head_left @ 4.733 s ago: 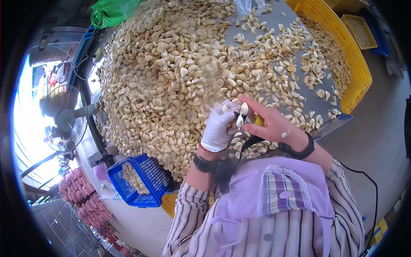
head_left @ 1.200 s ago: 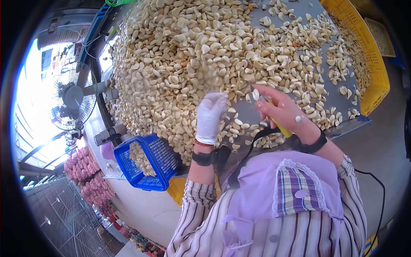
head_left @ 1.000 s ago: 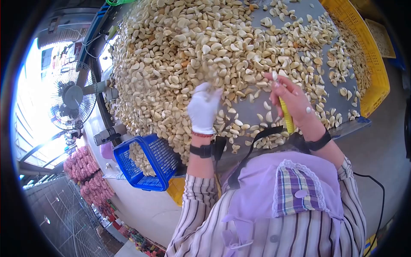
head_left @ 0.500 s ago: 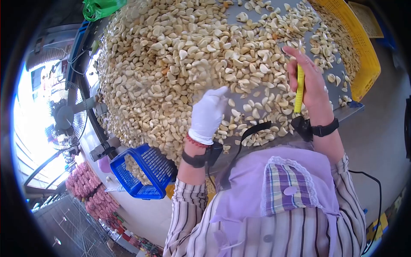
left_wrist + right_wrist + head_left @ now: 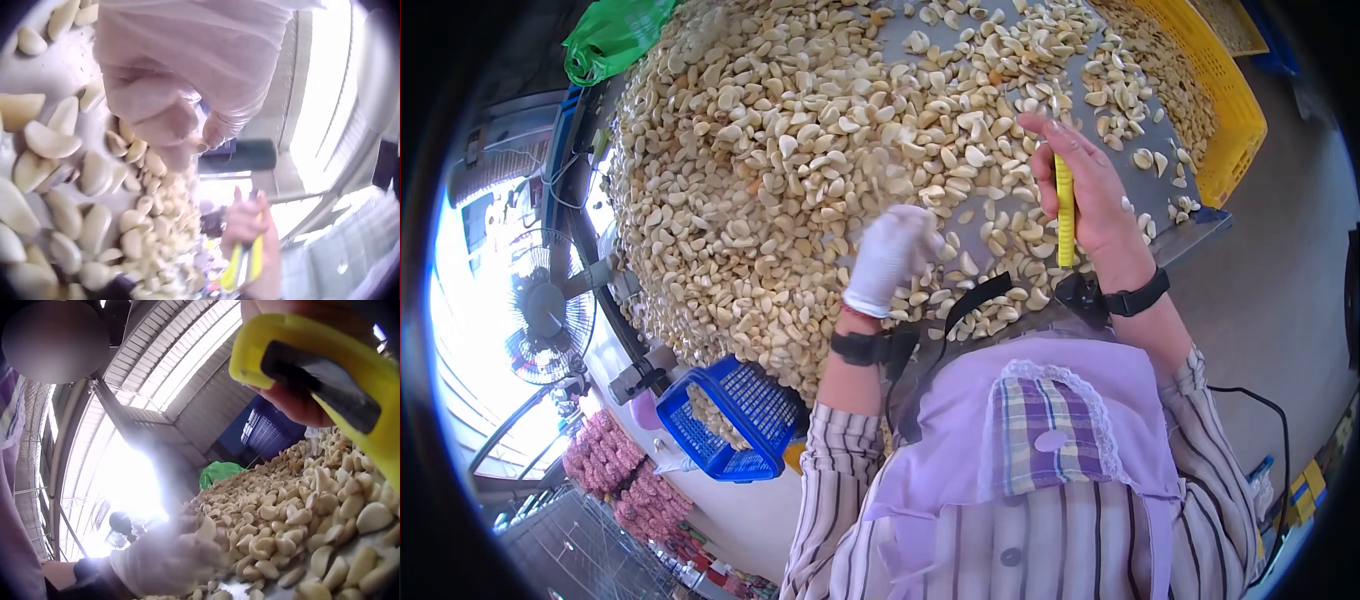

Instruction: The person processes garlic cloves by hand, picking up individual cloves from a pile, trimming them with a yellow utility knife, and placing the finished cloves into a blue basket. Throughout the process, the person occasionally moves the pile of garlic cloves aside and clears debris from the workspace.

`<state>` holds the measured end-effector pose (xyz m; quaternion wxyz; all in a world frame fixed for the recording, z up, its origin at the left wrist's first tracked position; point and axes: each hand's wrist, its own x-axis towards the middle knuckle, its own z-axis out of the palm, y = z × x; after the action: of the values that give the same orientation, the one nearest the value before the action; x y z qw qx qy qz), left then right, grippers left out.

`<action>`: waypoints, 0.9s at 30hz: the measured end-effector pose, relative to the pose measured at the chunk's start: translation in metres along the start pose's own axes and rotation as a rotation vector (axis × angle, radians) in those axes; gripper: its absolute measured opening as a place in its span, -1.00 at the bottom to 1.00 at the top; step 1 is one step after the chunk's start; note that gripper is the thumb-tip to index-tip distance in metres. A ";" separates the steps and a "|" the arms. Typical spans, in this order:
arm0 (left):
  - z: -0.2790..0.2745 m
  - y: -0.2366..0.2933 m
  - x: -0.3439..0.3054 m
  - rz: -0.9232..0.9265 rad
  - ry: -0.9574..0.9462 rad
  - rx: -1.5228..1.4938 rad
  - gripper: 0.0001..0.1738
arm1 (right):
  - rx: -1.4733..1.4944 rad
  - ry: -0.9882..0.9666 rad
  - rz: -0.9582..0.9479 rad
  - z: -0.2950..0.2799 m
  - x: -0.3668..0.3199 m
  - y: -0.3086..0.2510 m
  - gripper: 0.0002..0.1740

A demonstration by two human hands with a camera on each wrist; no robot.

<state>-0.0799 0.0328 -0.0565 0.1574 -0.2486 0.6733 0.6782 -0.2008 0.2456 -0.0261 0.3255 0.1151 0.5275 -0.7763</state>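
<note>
The right hand (image 5: 1095, 200) grips a yellow plastic-handled tool (image 5: 1064, 210). The white-gloved left hand (image 5: 890, 255) curls over pale peeled garlic cloves (image 5: 800, 170) beneath it; whether it holds one cannot be told.

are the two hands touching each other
Apart: the head view shows a stretch of garlic cloves between the gloved left hand and the right hand gripping the yellow tool.

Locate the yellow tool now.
In the head view, the yellow tool is held in the right hand, over garlic cloves, between the left hand and the yellow crate.

Head view overhead, wrist views low, all on garlic pile (image 5: 780, 150)
</note>
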 end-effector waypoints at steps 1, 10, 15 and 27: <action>-0.005 0.003 -0.006 0.009 0.025 -0.231 -0.68 | 0.000 -0.020 0.007 0.001 0.000 0.002 -0.59; 0.004 0.004 -0.029 -0.092 0.012 -0.840 -0.65 | -0.536 -0.373 0.052 0.041 -0.022 0.010 -0.47; 0.010 0.010 -0.044 -0.118 -0.030 -0.986 -0.76 | -0.891 -0.551 -0.205 0.040 -0.026 0.022 -0.30; 0.015 0.019 -0.056 -0.131 -0.092 -1.007 -0.86 | -0.820 -0.716 -0.117 0.044 -0.022 0.019 -0.34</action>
<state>-0.0461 0.0537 -0.0107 0.0897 -0.3053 0.2383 0.9176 -0.1649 0.2104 -0.0105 0.4591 -0.3223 0.6484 -0.5146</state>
